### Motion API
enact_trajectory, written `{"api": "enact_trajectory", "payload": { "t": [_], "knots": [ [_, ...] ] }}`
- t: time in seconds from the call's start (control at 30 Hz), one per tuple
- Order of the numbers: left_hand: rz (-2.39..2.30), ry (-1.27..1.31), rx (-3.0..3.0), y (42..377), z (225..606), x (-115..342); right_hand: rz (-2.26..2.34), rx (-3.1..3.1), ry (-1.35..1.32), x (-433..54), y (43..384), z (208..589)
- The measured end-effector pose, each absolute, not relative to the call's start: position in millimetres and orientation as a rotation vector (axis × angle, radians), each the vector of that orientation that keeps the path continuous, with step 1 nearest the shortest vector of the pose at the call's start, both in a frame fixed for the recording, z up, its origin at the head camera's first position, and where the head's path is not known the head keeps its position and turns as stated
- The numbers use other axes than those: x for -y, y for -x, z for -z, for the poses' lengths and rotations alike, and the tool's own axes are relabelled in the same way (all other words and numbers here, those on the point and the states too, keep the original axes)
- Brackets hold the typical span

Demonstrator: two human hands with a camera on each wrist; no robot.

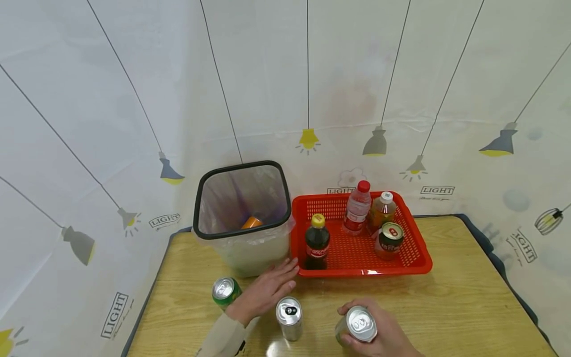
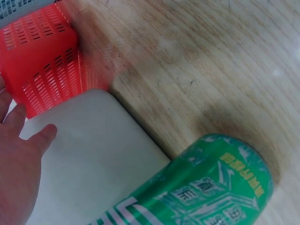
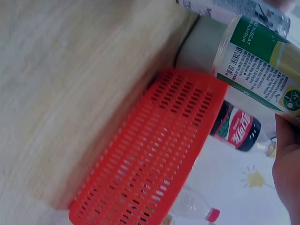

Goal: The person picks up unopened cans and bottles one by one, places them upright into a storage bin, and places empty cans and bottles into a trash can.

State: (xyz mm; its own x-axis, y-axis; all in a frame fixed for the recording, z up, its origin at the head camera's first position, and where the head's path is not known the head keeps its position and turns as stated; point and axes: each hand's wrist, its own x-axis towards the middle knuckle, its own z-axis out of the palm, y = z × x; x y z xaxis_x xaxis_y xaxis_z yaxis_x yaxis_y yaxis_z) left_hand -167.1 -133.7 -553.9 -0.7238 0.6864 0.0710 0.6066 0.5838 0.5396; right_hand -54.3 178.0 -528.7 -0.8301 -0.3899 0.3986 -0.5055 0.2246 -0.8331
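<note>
Prob. part-done: orange item point(image 1: 252, 222) in bin point(image 1: 241, 231), 4 drinks point(image 1: 317, 248) in basket point(image 1: 363, 272). Left: green can point(image 1: 228, 296), silver can point(image 1: 290, 325) on table point(image 1: 473, 277), + can point(image 1: 355, 325) gripped in R hand point(image 1: 382, 331), basket's 6 o'clock. L hand point(image 1: 269, 290) empty, fingers extended. Bin tight at basket's 9; room at 4, table edge beyond.

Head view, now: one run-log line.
right hand: grips muscat-flavour can | left hand: holds nothing, near red basket | silver can: upright, between hands | bin: orange item inside
</note>
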Motion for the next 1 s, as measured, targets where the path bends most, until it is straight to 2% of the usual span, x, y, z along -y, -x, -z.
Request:
{"api": "enact_trajectory", "payload": {
  "t": [0.2,0.47,0.7,1.0],
  "knots": [
    [-0.825,-1.098,-2.663,167,552,132,-1.554,2.208,-0.952,-185,68,529],
    [-0.816,-1.082,-2.664,166,551,133,-1.362,2.235,-0.783,-194,86,505],
    [-0.819,-1.08,-2.667,166,551,133,-1.23,2.148,-0.712,-202,114,486],
    [-0.812,-1.082,-2.673,166,552,133,-1.164,2.206,-0.494,-204,146,465]
  ]
}}
